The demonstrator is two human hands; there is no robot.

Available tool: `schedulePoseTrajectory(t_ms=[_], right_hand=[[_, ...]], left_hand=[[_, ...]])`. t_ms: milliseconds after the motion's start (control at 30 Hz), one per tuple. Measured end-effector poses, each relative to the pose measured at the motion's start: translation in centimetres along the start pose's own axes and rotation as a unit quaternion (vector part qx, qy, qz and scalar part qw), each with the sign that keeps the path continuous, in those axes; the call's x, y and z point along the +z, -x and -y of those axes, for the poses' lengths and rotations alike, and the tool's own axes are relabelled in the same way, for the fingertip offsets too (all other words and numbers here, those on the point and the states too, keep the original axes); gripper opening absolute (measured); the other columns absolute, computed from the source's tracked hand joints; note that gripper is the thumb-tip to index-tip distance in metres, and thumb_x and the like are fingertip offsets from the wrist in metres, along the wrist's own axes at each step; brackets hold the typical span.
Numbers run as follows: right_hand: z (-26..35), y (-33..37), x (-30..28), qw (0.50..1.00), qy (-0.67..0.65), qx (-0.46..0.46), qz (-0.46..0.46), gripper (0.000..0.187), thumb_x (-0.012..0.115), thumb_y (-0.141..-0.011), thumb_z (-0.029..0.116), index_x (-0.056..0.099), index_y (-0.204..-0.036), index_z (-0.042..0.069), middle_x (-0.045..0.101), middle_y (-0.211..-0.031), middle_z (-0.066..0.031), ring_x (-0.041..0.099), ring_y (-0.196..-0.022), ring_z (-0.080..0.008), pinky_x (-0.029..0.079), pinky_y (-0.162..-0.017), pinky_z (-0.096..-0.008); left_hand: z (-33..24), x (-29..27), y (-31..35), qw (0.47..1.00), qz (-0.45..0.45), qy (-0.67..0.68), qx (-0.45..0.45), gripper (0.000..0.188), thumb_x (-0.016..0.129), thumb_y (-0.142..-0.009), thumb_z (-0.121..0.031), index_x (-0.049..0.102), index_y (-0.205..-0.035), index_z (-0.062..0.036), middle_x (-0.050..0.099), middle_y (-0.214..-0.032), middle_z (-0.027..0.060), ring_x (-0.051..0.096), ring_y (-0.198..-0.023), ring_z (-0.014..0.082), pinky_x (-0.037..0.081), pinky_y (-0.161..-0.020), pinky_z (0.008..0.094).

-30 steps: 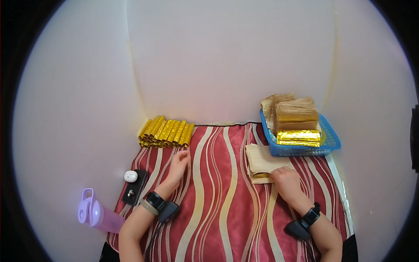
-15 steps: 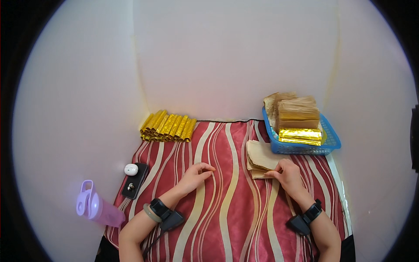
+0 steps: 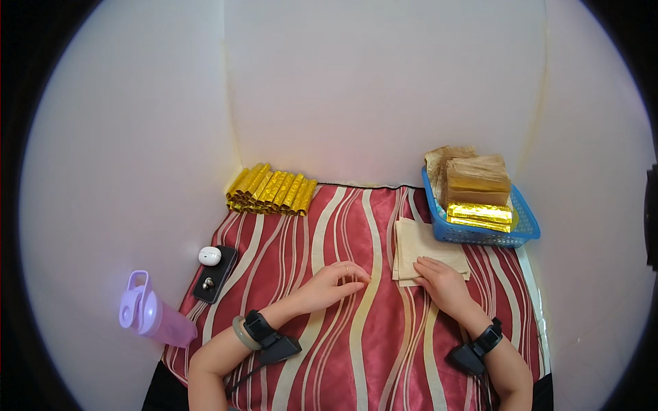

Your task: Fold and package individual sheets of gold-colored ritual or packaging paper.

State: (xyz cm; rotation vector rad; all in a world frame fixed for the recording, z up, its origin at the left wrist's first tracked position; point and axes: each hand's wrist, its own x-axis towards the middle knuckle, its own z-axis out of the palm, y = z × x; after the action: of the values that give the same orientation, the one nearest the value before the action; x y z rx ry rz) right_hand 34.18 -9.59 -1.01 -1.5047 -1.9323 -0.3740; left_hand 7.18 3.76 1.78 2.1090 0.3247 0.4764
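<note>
Red striped cloth (image 3: pixel 336 377) | pale walls (image 3: pixel 384 89), three sides | left hand (image 3: pixel 332 283) narrowly curled | right hand (image 3: pixel 444 284) flat on papers (image 3: pixel 419 240)

Striped cloth (image 3: pixel 329 370) spread here | gold rolls (image 3: pixel 271 190) stacked far left | paper (image 3: pixel 425 240) piled right | blue basket (image 3: pixel 480 237) parked behind | phone (image 3: pixel 223 268) laid left!

So there's a lavender bottle (image 3: pixel 161 318) with a carry loop by the left edge of the cloth, can't tell if it's standing or lying. Near it, a dark phone (image 3: pixel 225 270) with a white earbud case (image 3: pixel 210 256) on it, plus some tiny shiny bits (image 3: pixel 208 282). Red wavy-striped cloth (image 3: pixel 336 349) underneath, plain pale walls (image 3: pixel 384 89) around.
</note>
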Motion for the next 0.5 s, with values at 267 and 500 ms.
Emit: schedulePoseTrajectory(t_ms=[267, 500], right_hand=[[0.5, -0.1, 0.0, 0.992, 0.012, 0.125, -0.008, 0.011, 0.075, -0.074, 0.009, 0.066, -0.08, 0.004, 0.067, -0.081, -0.0121, 0.066, -0.076, -0.0297, 0.052, -0.067, -0.0399], [0.4, -0.2, -0.6, 0.98, -0.089, 0.18, -0.02, 0.013, 0.076, -0.079, 0.013, 0.071, -0.084, 0.002, 0.067, -0.075, -0.0123, 0.064, -0.068, -0.03, 0.05, -0.063, -0.0369]], left_hand=[[0.4, -0.1, 0.6, 0.99, 0.021, 0.101, -0.098, 0.019, 0.056, -0.098, -0.006, 0.065, -0.114, -0.0012, 0.063, -0.116, 0.0053, 0.058, -0.108, 0.0113, 0.046, -0.096, 0.0279], [0.7, 0.3, 0.4, 0.99, 0.041, 0.11, -0.072, 0.019, 0.058, -0.097, -0.005, 0.065, -0.114, -0.0016, 0.061, -0.116, 0.0048, 0.058, -0.108, 0.012, 0.047, -0.095, 0.0281]])
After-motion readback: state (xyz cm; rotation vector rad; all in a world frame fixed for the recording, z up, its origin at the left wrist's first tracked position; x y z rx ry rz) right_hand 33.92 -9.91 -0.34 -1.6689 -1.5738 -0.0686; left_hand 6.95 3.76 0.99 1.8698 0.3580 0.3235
